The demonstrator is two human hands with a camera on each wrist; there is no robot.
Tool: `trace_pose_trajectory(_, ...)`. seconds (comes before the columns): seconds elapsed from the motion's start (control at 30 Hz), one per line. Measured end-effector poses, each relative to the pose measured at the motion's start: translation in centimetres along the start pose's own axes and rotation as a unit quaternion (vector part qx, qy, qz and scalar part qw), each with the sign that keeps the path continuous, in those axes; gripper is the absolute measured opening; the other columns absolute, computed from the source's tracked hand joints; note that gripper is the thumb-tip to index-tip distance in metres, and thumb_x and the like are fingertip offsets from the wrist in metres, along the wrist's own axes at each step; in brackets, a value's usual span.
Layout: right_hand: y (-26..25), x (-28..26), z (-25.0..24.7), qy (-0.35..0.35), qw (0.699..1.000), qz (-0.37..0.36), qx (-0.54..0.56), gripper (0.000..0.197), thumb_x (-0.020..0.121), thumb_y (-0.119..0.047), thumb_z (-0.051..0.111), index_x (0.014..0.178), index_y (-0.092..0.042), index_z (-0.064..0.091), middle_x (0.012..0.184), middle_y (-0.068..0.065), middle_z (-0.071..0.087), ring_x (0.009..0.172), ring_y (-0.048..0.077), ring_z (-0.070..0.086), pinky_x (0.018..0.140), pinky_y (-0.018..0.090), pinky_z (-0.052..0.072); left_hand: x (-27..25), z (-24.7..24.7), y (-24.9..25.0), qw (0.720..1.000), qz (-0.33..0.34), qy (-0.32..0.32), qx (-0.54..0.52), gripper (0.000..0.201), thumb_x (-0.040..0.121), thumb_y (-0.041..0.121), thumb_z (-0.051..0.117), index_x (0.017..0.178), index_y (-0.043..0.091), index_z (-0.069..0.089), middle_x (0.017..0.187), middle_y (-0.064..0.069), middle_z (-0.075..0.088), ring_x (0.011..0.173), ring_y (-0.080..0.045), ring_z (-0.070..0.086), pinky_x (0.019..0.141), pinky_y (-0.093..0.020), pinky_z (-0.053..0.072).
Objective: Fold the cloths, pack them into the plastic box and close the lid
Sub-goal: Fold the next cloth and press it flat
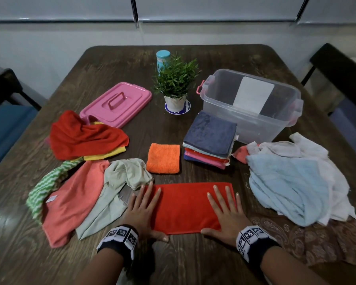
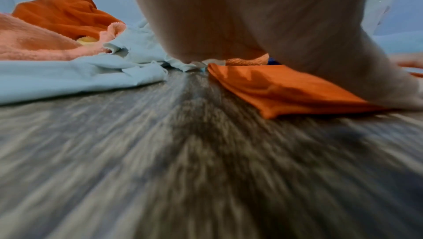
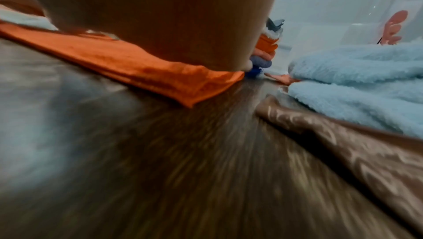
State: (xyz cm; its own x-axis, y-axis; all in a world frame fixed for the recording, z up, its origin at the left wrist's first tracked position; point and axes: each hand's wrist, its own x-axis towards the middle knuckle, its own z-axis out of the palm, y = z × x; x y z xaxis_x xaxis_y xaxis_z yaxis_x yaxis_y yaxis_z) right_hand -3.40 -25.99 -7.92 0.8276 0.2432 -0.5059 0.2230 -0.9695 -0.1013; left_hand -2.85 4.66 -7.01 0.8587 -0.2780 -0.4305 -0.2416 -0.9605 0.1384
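A red cloth (image 1: pixel 185 206), folded into a long strip, lies flat on the table in front of me. My left hand (image 1: pixel 145 206) presses its left end with straight, spread fingers; my right hand (image 1: pixel 224 210) presses its right end the same way. Both wrist views show a palm on the red cloth (image 2: pixel 286 89) (image 3: pixel 146 69). A folded orange cloth (image 1: pixel 163 158) and a stack of folded cloths (image 1: pixel 210 138), dark blue on top, lie beyond. The clear plastic box (image 1: pixel 253 108) stands open behind the stack. Its pink lid (image 1: pixel 116 103) lies at the back left.
Loose cloths are heaped on the left: red (image 1: pixel 84 136), salmon (image 1: pixel 74 200), grey-beige (image 1: pixel 115 194), green striped (image 1: pixel 47 188). A pale blue and white heap (image 1: pixel 292 182) and a brown patterned cloth (image 1: pixel 317 237) lie on the right. A potted plant (image 1: pixel 176 85) and a teal bottle (image 1: pixel 162 58) stand mid-table.
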Motion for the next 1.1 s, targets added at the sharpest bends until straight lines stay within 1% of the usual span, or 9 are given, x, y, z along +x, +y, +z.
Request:
trace_pose_trajectory(0.07, 0.1, -0.3, 0.7, -0.031, 1.0, 0.002, -0.001, 0.106, 0.071, -0.093, 0.027, 0.147, -0.02, 0.038, 0.156, 0.013, 0.029, 0.138, 0.043, 0.024, 0.108, 0.053, 0.007, -0.9, 0.8, 0.2, 0.999, -0.032, -0.028, -0.018, 0.14, 0.042, 0.106, 0.027, 0.152, 0.026, -0.003, 0.159, -0.009, -0.003, 0.147, -0.03, 0.003, 0.114, -0.051, 0.014)
trace_pose_trajectory(0.13, 0.3, -0.1, 1.4, -0.024, 1.0, 0.002, -0.01, 0.104, 0.072, -0.093, 0.027, 0.146, -0.021, 0.041, 0.156, 0.012, 0.03, 0.137, 0.044, 0.025, 0.109, 0.053, 0.005, -1.3, 1.6, 0.2, 0.998, -0.049, -0.013, -0.031, 0.127, 0.052, 0.104, 0.02, 0.152, 0.027, 0.006, 0.158, -0.008, 0.009, 0.143, -0.036, 0.023, 0.114, -0.048, 0.015)
trace_pose_trajectory(0.27, -0.3, -0.8, -0.5, 0.021, 0.999, -0.004, -0.027, 0.104, 0.074, -0.093, 0.021, 0.154, -0.028, 0.01, 0.162, 0.007, -0.007, 0.145, 0.042, -0.005, 0.112, 0.055, -0.005, -1.6, 1.9, 0.2, 0.998, -0.047, 0.015, -0.033, 0.122, 0.046, 0.101, -0.011, 0.143, 0.029, -0.029, 0.148, 0.003, -0.037, 0.14, -0.022, -0.028, 0.114, -0.04, -0.014)
trace_pose_trajectory(0.37, -0.7, -0.8, 0.0, 0.003, 1.0, 0.015, 0.018, 0.103, 0.06, -0.093, -0.004, 0.137, -0.034, -0.039, 0.139, -0.006, -0.054, 0.13, 0.035, -0.046, 0.108, 0.056, -0.024, -1.9, 1.7, 0.2, 0.995, -0.067, 0.026, -0.065, 0.116, 0.043, 0.096, -0.022, 0.141, 0.035, -0.028, 0.149, 0.006, -0.036, 0.143, -0.019, -0.025, 0.116, -0.042, -0.01)
trace_pose_trajectory(0.5, -0.8, -1.0, 0.0, -0.03, 0.997, 0.046, 0.052, 0.109, 0.041, -0.092, -0.018, 0.131, -0.035, -0.044, 0.135, -0.007, -0.056, 0.13, 0.035, -0.044, 0.11, 0.059, -0.018, -2.2, 2.1, -0.2, 0.993, -0.1, 0.034, -0.061, 0.122, 0.043, 0.092, -0.028, 0.148, 0.033, -0.016, 0.159, 0.005, -0.018, 0.148, -0.023, -0.008, 0.118, -0.043, 0.001)
trace_pose_trajectory(0.6, -0.8, -1.0, -0.8, -0.004, 0.999, 0.023, 0.049, 0.106, 0.048, -0.09, -0.014, 0.134, -0.034, -0.041, 0.139, -0.004, -0.054, 0.132, 0.034, -0.043, 0.111, 0.054, -0.018, -2.3, 1.8, -0.5, 0.984, -0.134, 0.076, -0.095, 0.123, 0.055, 0.094, -0.011, 0.153, 0.025, 0.017, 0.158, -0.002, 0.016, 0.142, -0.027, 0.021, 0.115, -0.04, 0.023)
trace_pose_trajectory(0.7, -1.0, -1.1, -1.0, 0.021, 1.0, -0.005, 0.021, 0.1, 0.062, -0.088, -0.008, 0.143, -0.033, -0.03, 0.144, -0.003, -0.047, 0.135, 0.03, -0.038, 0.111, 0.047, -0.017, -2.7, 1.5, -0.6, 0.973, -0.154, 0.13, -0.115, 0.089, 0.072, 0.082, 0.033, 0.132, 0.018, 0.049, 0.128, -0.004, 0.046, 0.117, -0.025, 0.045, 0.099, -0.035, 0.04)
trace_pose_trajectory(0.9, -1.4, -1.3, -0.6, 0.01, 0.998, 0.044, 0.032, 0.082, 0.094, -0.063, 0.022, 0.149, -0.022, -0.022, 0.142, 0.001, -0.043, 0.143, 0.031, -0.026, 0.116, 0.045, -0.009, -2.2, 1.2, -0.6, 0.933, -0.234, 0.067, -0.265, 0.047, 0.072, 0.052, 0.076, 0.097, 0.026, 0.044, 0.094, 0.007, 0.057, 0.086, -0.012, 0.06, 0.08, -0.032, 0.051)
trace_pose_trajectory(1.1, -1.2, -1.1, -0.7, -0.013, 0.998, 0.048, 0.043, 0.099, 0.059, -0.072, -0.011, 0.138, -0.015, -0.031, 0.143, 0.002, -0.043, 0.131, 0.022, -0.036, 0.116, 0.044, -0.01, -1.1, 0.2, 0.1, 0.945, -0.22, 0.008, -0.241, 0.023, 0.078, 0.038, 0.07, 0.082, 0.025, 0.051, 0.093, 0.002, 0.058, 0.077, -0.011, 0.054, 0.068, -0.023, 0.041)
